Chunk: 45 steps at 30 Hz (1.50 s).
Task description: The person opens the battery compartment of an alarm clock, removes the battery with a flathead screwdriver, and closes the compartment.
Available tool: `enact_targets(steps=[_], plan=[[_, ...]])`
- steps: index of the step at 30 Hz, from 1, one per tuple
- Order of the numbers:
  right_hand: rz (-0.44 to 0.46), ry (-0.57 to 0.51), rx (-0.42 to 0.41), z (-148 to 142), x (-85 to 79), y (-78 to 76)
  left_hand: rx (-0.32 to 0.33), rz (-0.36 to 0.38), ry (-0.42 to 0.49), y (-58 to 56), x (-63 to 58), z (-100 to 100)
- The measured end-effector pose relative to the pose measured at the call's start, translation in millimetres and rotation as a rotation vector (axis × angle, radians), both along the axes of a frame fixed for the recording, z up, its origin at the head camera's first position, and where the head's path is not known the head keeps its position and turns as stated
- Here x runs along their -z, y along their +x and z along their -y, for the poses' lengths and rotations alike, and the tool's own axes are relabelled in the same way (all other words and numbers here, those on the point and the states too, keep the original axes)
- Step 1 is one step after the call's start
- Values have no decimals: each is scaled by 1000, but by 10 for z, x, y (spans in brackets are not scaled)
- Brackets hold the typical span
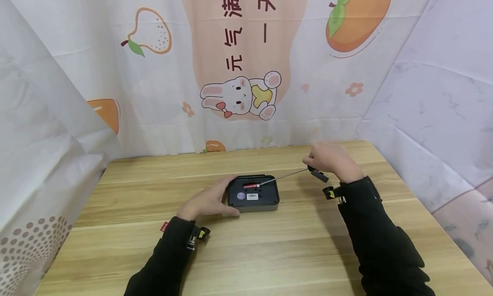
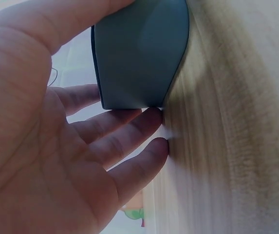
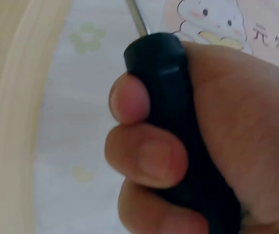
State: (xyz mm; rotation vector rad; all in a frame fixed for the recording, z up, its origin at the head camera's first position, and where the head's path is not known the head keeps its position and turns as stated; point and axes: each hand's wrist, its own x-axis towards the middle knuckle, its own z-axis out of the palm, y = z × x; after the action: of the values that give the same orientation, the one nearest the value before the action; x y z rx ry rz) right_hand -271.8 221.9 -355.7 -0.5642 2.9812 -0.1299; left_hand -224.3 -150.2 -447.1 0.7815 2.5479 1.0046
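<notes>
A black box-shaped device (image 1: 271,196) lies on the table with its label side up. Its open slot holds a red battery (image 1: 251,186). My left hand (image 1: 209,200) grips the device's left end, thumb along the near side and fingers toward the far side; the left wrist view shows fingertips against the grey casing (image 2: 139,58). In my right hand (image 1: 333,161) is a screwdriver (image 3: 161,97), its dark handle wrapped by my fingers. The thin metal shaft (image 1: 286,175) slants down leftward, its tip at the battery's right end. Exact contact there is too small to tell.
A small dark flat piece (image 1: 319,175) lies on the wooden table (image 1: 269,244) below my right hand. A red tag (image 1: 164,226) shows beside my left sleeve. Printed curtains (image 1: 154,94) stand behind the table and at both sides.
</notes>
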Motion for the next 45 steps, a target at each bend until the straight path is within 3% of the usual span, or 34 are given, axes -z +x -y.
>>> enact_targets(steps=[6,25,36,45], plan=[[39,-79,22,-114,117,44,-7,6,4,1,0,-9],[49,-182,61,-172,268,147,-11,10,4,3,30,2],[68,-283,63,-127,321,139,-11,19,6,-16,39,-6],[65,-301,65,-73,357,125,2,23,28,-26,32,-3]])
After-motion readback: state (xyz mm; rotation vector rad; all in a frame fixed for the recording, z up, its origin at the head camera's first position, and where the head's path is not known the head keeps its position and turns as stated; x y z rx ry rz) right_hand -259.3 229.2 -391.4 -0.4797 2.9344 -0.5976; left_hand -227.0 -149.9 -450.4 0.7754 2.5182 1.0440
